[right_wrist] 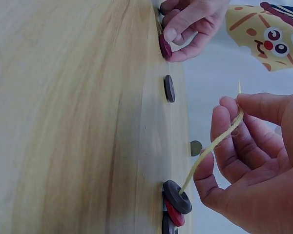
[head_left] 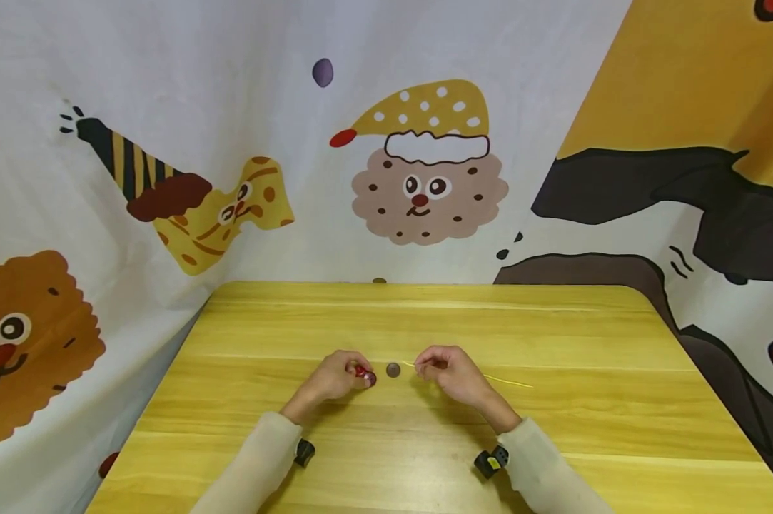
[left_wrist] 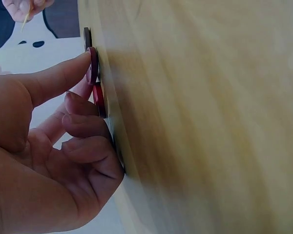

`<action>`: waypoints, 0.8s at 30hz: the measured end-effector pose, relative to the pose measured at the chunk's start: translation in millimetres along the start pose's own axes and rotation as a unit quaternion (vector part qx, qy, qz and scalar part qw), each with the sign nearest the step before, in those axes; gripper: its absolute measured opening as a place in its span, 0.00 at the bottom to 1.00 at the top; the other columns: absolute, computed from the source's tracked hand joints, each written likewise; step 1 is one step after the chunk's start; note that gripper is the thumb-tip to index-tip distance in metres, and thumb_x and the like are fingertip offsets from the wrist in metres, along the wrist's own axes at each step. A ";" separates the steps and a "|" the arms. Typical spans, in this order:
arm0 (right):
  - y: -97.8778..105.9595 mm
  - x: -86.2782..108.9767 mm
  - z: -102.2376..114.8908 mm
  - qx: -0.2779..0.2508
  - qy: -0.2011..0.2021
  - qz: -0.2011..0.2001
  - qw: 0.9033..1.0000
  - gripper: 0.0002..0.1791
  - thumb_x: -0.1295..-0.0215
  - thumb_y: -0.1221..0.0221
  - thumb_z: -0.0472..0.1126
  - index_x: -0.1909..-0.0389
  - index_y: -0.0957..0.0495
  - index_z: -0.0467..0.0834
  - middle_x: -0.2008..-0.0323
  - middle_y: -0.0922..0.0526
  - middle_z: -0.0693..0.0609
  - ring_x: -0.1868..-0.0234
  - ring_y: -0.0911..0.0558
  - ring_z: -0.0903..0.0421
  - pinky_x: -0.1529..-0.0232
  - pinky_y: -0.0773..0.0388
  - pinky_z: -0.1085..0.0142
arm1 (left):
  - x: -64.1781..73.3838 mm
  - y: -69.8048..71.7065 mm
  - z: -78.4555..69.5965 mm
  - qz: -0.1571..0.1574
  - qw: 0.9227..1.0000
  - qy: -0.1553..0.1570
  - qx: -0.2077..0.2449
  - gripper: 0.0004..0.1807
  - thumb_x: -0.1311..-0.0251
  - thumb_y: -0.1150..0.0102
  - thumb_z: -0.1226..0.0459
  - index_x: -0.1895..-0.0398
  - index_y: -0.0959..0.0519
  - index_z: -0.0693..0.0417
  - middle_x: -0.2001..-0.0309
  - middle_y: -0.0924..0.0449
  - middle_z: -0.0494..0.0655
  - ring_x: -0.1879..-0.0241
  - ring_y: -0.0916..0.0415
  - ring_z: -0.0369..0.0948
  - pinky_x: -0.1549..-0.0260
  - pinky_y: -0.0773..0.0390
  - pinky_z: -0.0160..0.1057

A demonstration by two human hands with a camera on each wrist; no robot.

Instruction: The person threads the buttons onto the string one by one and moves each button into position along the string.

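My left hand (head_left: 336, 375) pinches a dark red button (left_wrist: 93, 66) at the table surface, its thumb on the face. A brighter red button (left_wrist: 99, 100) sits close beside it, by the curled fingers. To the right of that hand lies a dark grey button (head_left: 393, 370). My right hand (head_left: 455, 374) holds a yellow yarn (right_wrist: 219, 138) between thumb and fingertip, its short end pointing up past the grip. In the right wrist view the yarn runs down into a dark button (right_wrist: 172, 191), which leans on a red button (right_wrist: 175, 215) and another dark button (right_wrist: 168, 225).
Both hands are over a wooden table (head_left: 386, 314) with a rounded far edge. The yarn's other end trails on the wood right of the right hand. Behind the table hangs a white cloth (head_left: 283, 100) printed with cartoon cookies.
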State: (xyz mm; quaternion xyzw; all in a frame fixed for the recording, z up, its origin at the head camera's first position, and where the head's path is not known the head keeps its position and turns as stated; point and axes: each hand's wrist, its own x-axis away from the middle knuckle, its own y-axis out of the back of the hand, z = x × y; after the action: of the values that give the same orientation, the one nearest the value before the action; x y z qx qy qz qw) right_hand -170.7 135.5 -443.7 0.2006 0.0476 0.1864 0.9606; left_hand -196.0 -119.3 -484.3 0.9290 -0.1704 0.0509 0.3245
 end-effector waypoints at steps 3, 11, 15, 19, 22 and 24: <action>1.7 2.6 7.0 -0.006 -0.002 0.005 1.000 0.06 0.35 0.43 0.25 0.62 0.18 0.33 0.63 0.17 0.33 0.65 0.20 0.45 0.64 0.20 0.55 | -0.1 -0.2 -0.3 0.001 1.000 -0.001 -0.006 0.07 0.45 0.30 0.68 0.63 0.16 0.52 0.72 0.26 0.46 0.69 0.31 0.42 0.67 0.32 0.38; 1.9 1.9 4.9 -0.016 0.004 0.009 1.000 0.06 0.35 0.43 0.25 0.62 0.19 0.33 0.63 0.18 0.31 0.64 0.20 0.36 0.65 0.20 0.55 | 0.6 0.5 0.2 0.004 1.000 -0.014 -0.011 0.06 0.44 0.30 0.68 0.64 0.16 0.54 0.78 0.31 0.44 0.77 0.37 0.39 0.74 0.36 0.35; 0.1 -1.9 -7.0 -0.016 0.000 0.011 1.000 0.06 0.35 0.43 0.25 0.61 0.19 0.31 0.63 0.18 0.30 0.63 0.20 0.34 0.64 0.20 0.52 | 0.9 -0.4 1.5 -0.003 1.000 -0.015 -0.017 0.06 0.44 0.30 0.68 0.65 0.16 0.54 0.78 0.32 0.43 0.77 0.37 0.38 0.74 0.36 0.35; -2.0 -7.1 -24.7 -0.014 0.000 0.007 1.000 0.06 0.34 0.42 0.27 0.60 0.19 0.31 0.63 0.17 0.33 0.64 0.19 0.40 0.64 0.20 0.53 | 2.1 -1.3 0.2 -0.014 0.999 -0.016 -0.026 0.05 0.45 0.29 0.67 0.66 0.16 0.53 0.80 0.31 0.43 0.78 0.37 0.38 0.74 0.36 0.35; -2.2 -9.1 -31.9 -0.015 0.000 0.005 1.000 0.05 0.34 0.41 0.29 0.60 0.18 0.32 0.63 0.16 0.36 0.65 0.19 0.50 0.65 0.20 0.59 | 3.4 -1.8 -1.5 -0.023 0.999 -0.025 -0.037 0.04 0.46 0.28 0.66 0.68 0.15 0.53 0.80 0.30 0.43 0.78 0.36 0.38 0.74 0.35 0.35; -1.8 -9.7 -33.3 -0.016 0.004 0.005 1.000 0.05 0.34 0.40 0.30 0.60 0.18 0.33 0.64 0.16 0.39 0.66 0.20 0.54 0.65 0.21 0.63 | 3.9 -2.1 -2.3 -0.027 0.998 -0.026 -0.041 0.04 0.46 0.28 0.65 0.69 0.15 0.52 0.80 0.29 0.43 0.78 0.35 0.38 0.75 0.35 0.35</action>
State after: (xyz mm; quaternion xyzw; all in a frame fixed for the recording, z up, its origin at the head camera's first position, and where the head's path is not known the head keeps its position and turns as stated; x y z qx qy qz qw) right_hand -184.6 142.5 -474.7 0.1850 0.0471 0.1927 0.9625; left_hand -191.6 -117.4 -482.9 0.9201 -0.1556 0.0107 0.3593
